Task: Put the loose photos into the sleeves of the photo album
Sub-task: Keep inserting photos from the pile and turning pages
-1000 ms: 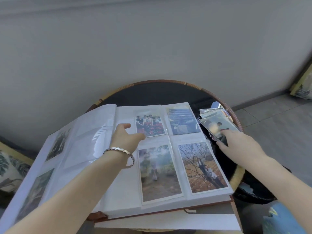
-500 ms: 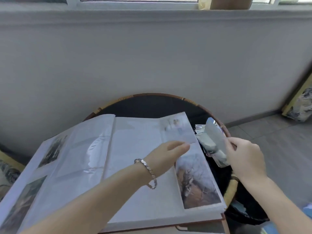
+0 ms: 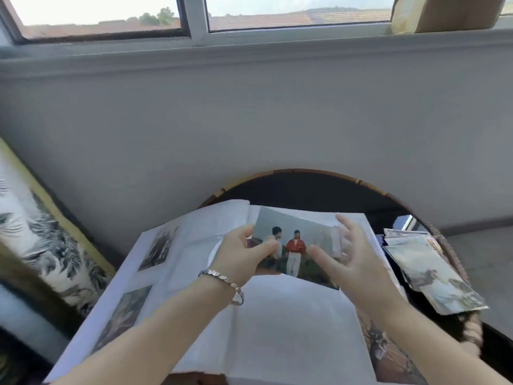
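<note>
Since half a second ago, one photo (image 3: 294, 240) has come from the stack of loose photos (image 3: 433, 273) at the right to above the open album (image 3: 277, 315). Its left edge is pinched by the left hand (image 3: 244, 257), while the right hand (image 3: 352, 268) spreads loose fingers over its right side, gripping nothing. The step in hand looks like lining the print up; next it needs an empty sleeve's mouth found and a straight slide in.
</note>
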Demonstrator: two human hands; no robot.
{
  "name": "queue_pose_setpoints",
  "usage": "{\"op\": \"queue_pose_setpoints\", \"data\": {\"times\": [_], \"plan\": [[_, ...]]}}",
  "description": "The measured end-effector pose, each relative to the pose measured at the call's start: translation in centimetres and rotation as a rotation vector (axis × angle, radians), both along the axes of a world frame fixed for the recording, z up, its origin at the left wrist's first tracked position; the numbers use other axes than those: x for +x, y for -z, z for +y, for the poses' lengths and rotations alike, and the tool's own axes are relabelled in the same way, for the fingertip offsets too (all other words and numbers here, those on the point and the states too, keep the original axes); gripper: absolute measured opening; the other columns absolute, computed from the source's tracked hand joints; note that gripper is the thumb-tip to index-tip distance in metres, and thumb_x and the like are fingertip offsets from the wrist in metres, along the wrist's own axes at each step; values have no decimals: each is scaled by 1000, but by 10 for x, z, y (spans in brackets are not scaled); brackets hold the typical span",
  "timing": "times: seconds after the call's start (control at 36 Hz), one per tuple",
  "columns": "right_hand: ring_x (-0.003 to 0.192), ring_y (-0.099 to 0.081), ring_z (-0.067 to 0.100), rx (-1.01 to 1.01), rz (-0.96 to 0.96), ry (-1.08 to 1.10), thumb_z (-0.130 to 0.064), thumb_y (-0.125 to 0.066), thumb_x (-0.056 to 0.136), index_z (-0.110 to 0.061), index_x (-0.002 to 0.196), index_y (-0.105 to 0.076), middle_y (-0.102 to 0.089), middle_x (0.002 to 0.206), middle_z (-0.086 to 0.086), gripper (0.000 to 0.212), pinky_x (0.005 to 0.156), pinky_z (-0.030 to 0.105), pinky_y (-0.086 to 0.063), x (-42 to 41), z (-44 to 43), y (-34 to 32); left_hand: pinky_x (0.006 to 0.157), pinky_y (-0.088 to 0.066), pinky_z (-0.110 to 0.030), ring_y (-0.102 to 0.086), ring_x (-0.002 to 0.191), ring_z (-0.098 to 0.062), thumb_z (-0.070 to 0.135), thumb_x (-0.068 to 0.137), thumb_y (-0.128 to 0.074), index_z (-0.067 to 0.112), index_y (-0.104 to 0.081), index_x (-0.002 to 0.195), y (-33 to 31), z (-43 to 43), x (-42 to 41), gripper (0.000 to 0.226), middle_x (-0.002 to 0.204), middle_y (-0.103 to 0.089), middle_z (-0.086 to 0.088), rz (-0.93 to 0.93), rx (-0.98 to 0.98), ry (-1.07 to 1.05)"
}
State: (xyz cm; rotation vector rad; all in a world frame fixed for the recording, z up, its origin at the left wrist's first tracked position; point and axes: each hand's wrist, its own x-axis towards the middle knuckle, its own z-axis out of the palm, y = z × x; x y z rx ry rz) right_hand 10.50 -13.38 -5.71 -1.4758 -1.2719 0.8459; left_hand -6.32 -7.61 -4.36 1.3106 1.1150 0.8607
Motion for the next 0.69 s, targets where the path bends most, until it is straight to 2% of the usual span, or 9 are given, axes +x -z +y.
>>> {"op": "queue_pose_setpoints", "data": {"times": [0.03,0.08,0.22,0.25,0.31,0.33,0.39,0.5,0.69], "plan": [[97,-54,2,-45,78,22,-28,-68,82,-35,120,-37,-46,106,-23,50,60,5,-47,-2,8,2,59,-59,-28,-69,73,-13,9,87,-61,25,-58,88,0,1,-8,16,88,-67,1,19,10,15],[85,-62,7,-124,188,1,-12,-68,83,-24,113,-51,-61,99,-9,36,55,13,-50,-7,23,4,56,-57,-24,-68,69,-11,20,92,-54,27,-59,87,-1,4,-23,11,83,-67,4,95,44,23],[70,-66,7,-118,247,17,0,-65,83,-16,103,-59,-68,86,4,26,50,14,-49,-29,46,3,68,-44,-28,-57,76,-22,38,97,-42,12,-60,76,17,45,-70,38,80,-62,-5,331,54,-229],[70,-65,8,-119,246,10,0,-65,83,-16,103,-59,-67,86,5,26,49,13,-48,-33,50,3,73,-41,-29,-55,81,-21,39,96,-44,12,-60,83,24,56,-81,35,86,-60,-7,458,74,-270],[73,-64,9,-116,247,-3,1,-64,84,-17,100,-58,-66,86,6,25,48,12,-48,-42,58,3,88,-40,-31,-54,105,-24,40,94,-49,12,-58,116,37,74,-102,37,116,-58,-11,704,42,-282],[75,-63,10,-110,234,-12,1,-64,84,-18,99,-58,-66,87,6,25,48,12,-48,-46,62,4,96,-37,-32,-49,119,-25,41,92,-52,11,-48,131,43,81,-110,50,133,-50,-10,784,4,-265],[81,-63,12,-99,175,-35,0,-65,84,-17,99,-59,-65,91,7,24,49,13,-48,-54,68,5,104,-35,-34,-38,132,-26,52,86,-54,12,-32,143,54,89,-122,73,147,-36,-6,889,-52,-230],[86,-64,15,-108,54,-85,-1,-65,83,-15,102,-60,-66,95,8,25,53,13,-47,-67,78,11,108,-33,-44,-29,137,-32,73,71,-56,18,-11,150,69,96,-133,107,154,-21,-8,862,-253,-253],[83,-64,13,-167,-38,-130,-3,-67,82,-16,103,-61,-67,93,3,26,56,12,-47,-81,83,28,107,-36,-43,-33,134,-31,74,69,-56,19,-21,148,71,107,-145,102,150,-29,-10,936,-223,-273]]}}
